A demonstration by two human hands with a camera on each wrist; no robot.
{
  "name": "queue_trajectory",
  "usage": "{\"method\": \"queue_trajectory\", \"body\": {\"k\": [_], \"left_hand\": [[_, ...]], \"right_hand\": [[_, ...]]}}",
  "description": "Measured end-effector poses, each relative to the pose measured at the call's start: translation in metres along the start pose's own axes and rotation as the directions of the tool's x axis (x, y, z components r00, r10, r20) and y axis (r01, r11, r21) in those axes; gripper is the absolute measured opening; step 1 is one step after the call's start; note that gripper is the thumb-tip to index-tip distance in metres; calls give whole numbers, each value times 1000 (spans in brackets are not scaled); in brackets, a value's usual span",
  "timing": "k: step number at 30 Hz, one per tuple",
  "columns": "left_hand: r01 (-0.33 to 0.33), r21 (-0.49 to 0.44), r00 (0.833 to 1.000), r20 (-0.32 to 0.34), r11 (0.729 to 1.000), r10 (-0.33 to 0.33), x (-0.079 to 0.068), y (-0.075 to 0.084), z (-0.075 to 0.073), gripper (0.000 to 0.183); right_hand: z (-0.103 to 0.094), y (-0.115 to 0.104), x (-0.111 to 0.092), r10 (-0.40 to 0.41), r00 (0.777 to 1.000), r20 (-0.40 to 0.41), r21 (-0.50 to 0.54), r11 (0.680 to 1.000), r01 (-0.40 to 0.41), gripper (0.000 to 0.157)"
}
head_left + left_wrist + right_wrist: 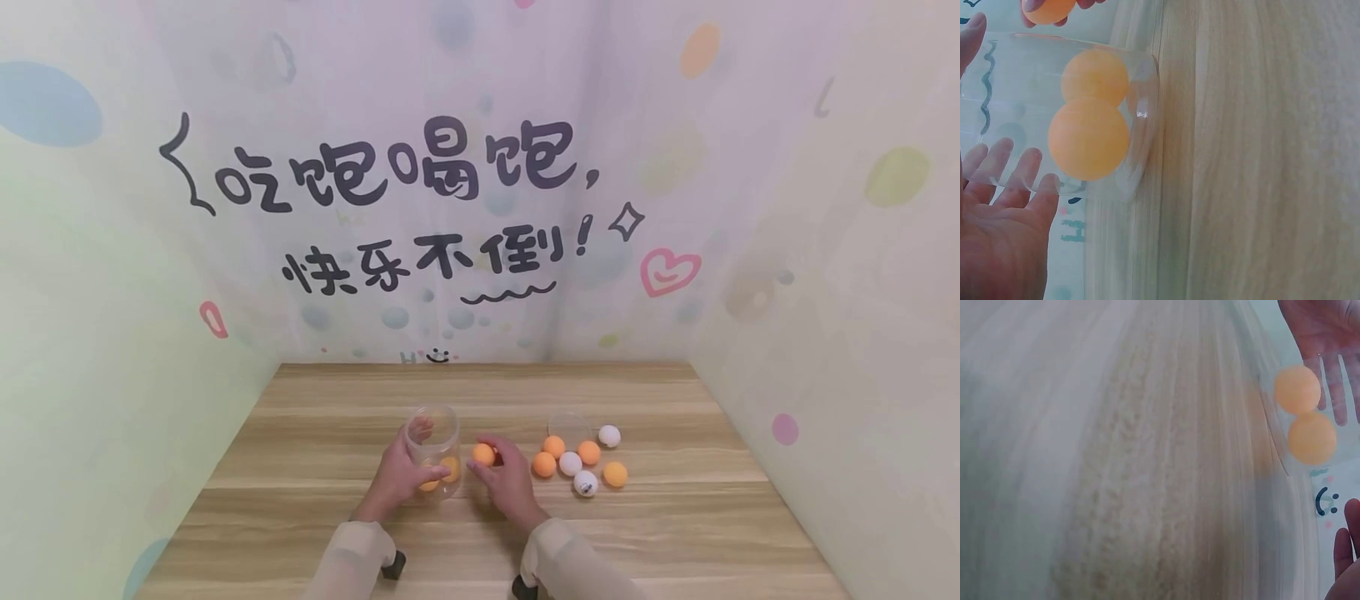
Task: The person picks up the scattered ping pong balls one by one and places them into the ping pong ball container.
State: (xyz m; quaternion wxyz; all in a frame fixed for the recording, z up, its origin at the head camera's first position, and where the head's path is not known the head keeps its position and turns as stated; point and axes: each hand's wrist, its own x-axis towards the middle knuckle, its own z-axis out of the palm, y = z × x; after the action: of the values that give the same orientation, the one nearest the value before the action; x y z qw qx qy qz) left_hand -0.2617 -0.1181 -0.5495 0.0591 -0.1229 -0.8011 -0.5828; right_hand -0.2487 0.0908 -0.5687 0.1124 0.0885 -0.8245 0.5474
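Note:
My left hand [396, 479] grips a clear plastic jar [432, 432] that stands upright on the table, thumb on the near side and fingers behind. Two orange ping-pong balls [1089, 139] lie at the bottom of the jar, one touching the other in the left wrist view. Just right of the jar, my right hand [516, 483] pinches another orange ping-pong ball [483, 454] between thumb and fingers, apart from the jar. That ball is outside the right wrist view, where only some fingertips [1342, 550] show at the lower right edge.
Right of my right hand lie several loose balls, among them an orange one [543, 464] and a white one [586, 483]. A clear round lid [568, 423] lies behind them. The wooden table [337, 392] ends at a printed curtain wall [480, 333].

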Motion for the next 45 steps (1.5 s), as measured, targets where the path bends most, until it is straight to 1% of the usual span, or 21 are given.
{"method": "queue_trajectory", "body": {"k": [5,9,14,17,22,25,28,34,36,41,45], "left_hand": [[9,6,1000,2,1000,-9,-1,0,-1,89],[18,14,1000,5,1000,-18,-2,1,-2,89],[25,18,1000,0,1000,-25,-2,1,-2,89],[35,20,999,1,999,-35,-3,0,-2,90],[50,28,999,7,998,-50,-6,1,-3,89],[50,34,999,4,998,-50,-6,1,-3,88],[46,39,999,-6,998,-46,-6,0,-3,88],[11,33,1000,-2,999,-11,-5,-2,0,85],[4,32,1000,2,999,-4,-5,-2,1,84],[10,34,1000,0,999,-10,-5,0,1,84],[-3,35,1000,7,999,3,-3,0,0,84]], "right_hand": [[2,-6,-2,18,999,-31,37,999,-17,44],[4,-10,-3,24,998,-64,86,996,-19,40],[7,-15,-5,-11,995,-96,134,991,24,35],[10,-16,-6,-34,993,-110,128,991,48,34],[12,-18,-8,-45,991,-125,119,991,60,36],[12,-20,-8,-52,990,-132,116,991,67,37],[12,-22,-8,-76,987,-143,102,991,92,38],[9,-28,-8,-153,970,-190,60,984,167,41],[8,-30,-7,-181,962,-206,61,978,197,41],[10,-36,-5,-239,944,-229,88,960,265,38],[13,-44,-4,-256,937,-239,92,954,285,38]]}}
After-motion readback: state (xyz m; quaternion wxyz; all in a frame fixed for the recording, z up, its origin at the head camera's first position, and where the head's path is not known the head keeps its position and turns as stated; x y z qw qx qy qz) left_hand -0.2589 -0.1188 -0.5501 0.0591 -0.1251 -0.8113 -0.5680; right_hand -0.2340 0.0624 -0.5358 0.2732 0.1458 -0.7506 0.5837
